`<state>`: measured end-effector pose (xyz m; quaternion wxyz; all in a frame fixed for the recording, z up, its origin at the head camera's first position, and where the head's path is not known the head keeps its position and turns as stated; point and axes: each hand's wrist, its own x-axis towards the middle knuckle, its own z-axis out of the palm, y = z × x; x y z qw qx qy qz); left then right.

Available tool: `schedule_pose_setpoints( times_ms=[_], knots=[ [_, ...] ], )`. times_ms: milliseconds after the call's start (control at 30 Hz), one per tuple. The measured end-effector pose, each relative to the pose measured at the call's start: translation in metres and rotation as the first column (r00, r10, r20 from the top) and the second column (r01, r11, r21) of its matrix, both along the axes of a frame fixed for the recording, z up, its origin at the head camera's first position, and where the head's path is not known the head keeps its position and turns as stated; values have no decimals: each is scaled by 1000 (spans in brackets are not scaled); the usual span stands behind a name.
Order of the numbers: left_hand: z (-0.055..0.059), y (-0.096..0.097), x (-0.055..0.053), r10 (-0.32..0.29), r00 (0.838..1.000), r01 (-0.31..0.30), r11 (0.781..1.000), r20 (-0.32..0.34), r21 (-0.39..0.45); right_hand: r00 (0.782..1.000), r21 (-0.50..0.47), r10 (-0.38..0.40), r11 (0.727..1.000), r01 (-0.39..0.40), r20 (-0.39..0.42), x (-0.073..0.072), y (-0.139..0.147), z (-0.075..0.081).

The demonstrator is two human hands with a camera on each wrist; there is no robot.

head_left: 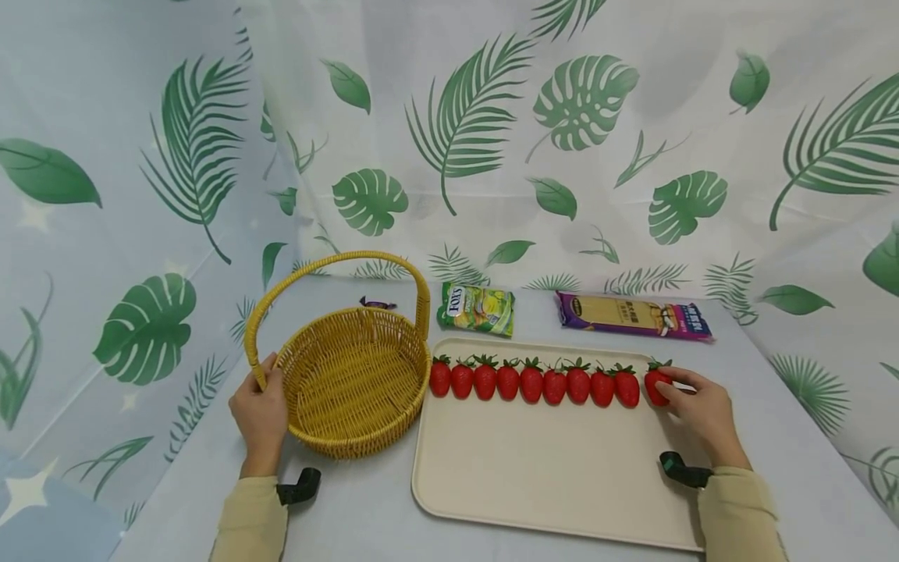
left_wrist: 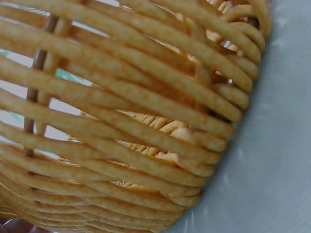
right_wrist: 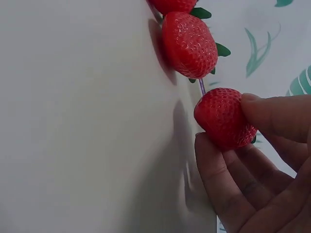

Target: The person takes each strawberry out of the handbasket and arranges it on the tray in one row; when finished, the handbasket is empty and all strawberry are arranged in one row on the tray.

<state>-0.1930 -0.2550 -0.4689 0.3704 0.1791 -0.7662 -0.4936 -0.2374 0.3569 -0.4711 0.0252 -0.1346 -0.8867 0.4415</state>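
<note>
My left hand [head_left: 261, 402] grips the left rim of a round yellow wicker basket [head_left: 354, 449], close to the foot of its tall handle. Only the basket's woven wall [left_wrist: 112, 97] fills most of the left wrist view. At the right end of a beige tray [head_left: 534, 476], my right hand [head_left: 705, 414] pinches a red strawberry [right_wrist: 223, 116] between thumb and fingers. That strawberry is just right of a row of several more strawberries [head_left: 531, 385] along the tray's far side, leaves pointing away from me. A gap separates it from the nearest strawberry [right_wrist: 189, 44].
Behind the tray lie a green candy bag [head_left: 477, 309] and a long purple-ended noodle packet [head_left: 635, 316]. A small purple wrapped candy [head_left: 378, 303] is behind the basket. Leaf-printed cloth [head_left: 492, 156] hangs at the back and sides. The table [head_left: 351, 507] has a pale cover.
</note>
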Motion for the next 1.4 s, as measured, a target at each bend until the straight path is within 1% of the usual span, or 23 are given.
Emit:
schedule_pose_setpoints(
  times_ms=[133,267,367,467,567,667,800,900,1000,1133,1267,1400],
  knots=[
    [1,1,1,9,1000,-9,1000,9,9,1000,95,22,995,-20,-21,0,-2,-1],
    [1,1,4,12,1000,-12,1000,19,12,999,176,53,983,-51,-7,2,-5,-1],
    [1,0,4,9,1000,-9,1000,19,11,997,213,75,974,-75,7,3,-7,1],
    [1,-1,4,9,1000,-9,1000,15,8,995,251,99,963,-96,1,3,-9,2],
    [-1,-2,4,19,1000,-19,1000,19,2,993,269,115,957,-111,4,5,-10,2],
    [-2,-2,7,26,999,-27,1000,30,10,994,267,107,958,-109,20,7,-10,2],
    [-2,-2,8,24,999,-24,1000,25,4,998,237,66,969,-69,22,6,-5,0],
    [-1,-3,7,16,1000,-15,1000,6,-14,999,184,26,982,-31,26,4,-1,1],
    [-1,-2,5,16,1000,-16,999,-5,-34,999,152,6,988,-13,41,7,-1,3],
    [-1,-2,3,16,1000,-16,999,-11,-39,999,148,7,989,-14,44,10,0,2],
    [-2,-2,4,8,1000,-9,999,-24,-43,998,125,19,992,-25,52,9,0,2],
    [-1,-2,6,27,999,-29,998,-26,-56,998,87,-3,996,-3,64,8,0,3]
  ],
)
